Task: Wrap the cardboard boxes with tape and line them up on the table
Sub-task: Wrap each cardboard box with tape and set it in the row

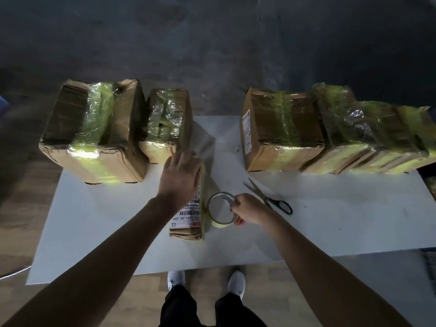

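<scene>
My left hand (181,175) lies flat, fingers straight, on the small brown cardboard box with the white label (188,224), pinning it to the white table (330,220), while my right hand (249,210), just beside it, grips the yellowish roll of clear tape (220,215), ready for wrapping.

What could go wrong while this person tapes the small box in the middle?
The open scissors lie right beside the right hand gripping the tape roll, so a careless reach might nick it. The small box is steadied only by the flat left hand; pulling tape may shift it. The rightmost wrapped box seems to overhang the table and could be knocked off.
</scene>
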`<state>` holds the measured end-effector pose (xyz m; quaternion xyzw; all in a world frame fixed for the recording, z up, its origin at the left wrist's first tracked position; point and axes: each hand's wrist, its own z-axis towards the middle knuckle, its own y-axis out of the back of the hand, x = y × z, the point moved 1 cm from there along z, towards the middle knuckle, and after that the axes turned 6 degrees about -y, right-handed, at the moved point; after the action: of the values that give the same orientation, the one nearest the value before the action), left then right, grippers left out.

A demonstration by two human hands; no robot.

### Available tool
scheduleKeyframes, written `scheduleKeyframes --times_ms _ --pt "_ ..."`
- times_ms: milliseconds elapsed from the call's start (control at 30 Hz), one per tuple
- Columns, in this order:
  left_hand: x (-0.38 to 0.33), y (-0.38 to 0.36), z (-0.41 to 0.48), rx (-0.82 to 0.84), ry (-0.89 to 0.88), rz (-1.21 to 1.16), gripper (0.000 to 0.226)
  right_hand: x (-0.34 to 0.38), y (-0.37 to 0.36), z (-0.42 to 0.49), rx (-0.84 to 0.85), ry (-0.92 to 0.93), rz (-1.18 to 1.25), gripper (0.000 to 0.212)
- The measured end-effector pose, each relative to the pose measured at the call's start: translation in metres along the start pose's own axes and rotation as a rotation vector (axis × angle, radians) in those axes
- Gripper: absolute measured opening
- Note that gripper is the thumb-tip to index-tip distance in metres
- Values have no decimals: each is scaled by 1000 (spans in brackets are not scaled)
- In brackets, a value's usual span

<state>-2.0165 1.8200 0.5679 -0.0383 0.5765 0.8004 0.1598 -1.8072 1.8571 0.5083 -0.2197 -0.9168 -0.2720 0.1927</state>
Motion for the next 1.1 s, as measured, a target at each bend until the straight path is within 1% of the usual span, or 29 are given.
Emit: scheduleKeyframes --times_ms 33,67,100,133,167,233,300,400,500,533,567,600,633,667,700,733,800,933,1033,1100 --pt "-8 0 -8 -26 -137 -38 15 -1 -1 1 -1 0 9 22" --pt "-16 -1 -18 15 -285 -98 16 -1 -1 2 -6 4 7 22" --pt "-24 -2 -27 103 -415 -138 19 -2 -1 3 -11 10 1 23" --pt "-31 -5 -34 211 -504 -150 21 -3 0 4 -16 17 -8 23" --pt "-37 -8 -40 315 -545 -142 24 -4 1 4 -21 22 -14 24" --pt "-44 -15 -43 457 -523 -111 27 -5 2 4 -29 29 -12 25" --pt "-50 -21 -39 525 -480 -85 24 -6 5 1 -45 35 -19 25" --pt "-55 -27 -39 559 -456 -73 26 -6 7 -6 -40 80 -59 27" --pt "-54 -29 -44 549 -434 -142 22 -8 13 -19 -46 94 -64 36" --pt "-53 -29 -44 540 -431 -159 20 -12 17 -22 -84 71 -18 39" --pt "-53 -29 -44 533 -431 -169 19 -19 22 -24 -169 52 3 41" --pt "-54 -29 -43 532 -434 -174 19 -27 28 -26 -297 49 -43 39" --pt "-55 -30 -43 535 -438 -176 19 -36 35 -28 -439 48 -179 36" --pt "-56 -31 -42 538 -440 -181 20 -46 39 -30 -538 23 -336 33" --pt "-56 -31 -42 541 -438 -189 21 -54 42 -31 -577 -26 -459 34" --pt "-57 -31 -42 541 -436 -200 22 -61 42 -32 -567 -86 -529 38" --pt "-57 -30 -42 524 -443 -215 22 -68 39 -31 -504 -152 -560 43" --pt "-56 -28 -41 475 -472 -222 15 -69 36 -26 -506 -156 -566 45" --pt "-55 -28 -41 480 -481 -232 14 -72 41 -24 -426 -190 -509 50" --pt "-54 -29 -41 484 -488 -214 16 -73 41 -24 -432 -207 -605 51"
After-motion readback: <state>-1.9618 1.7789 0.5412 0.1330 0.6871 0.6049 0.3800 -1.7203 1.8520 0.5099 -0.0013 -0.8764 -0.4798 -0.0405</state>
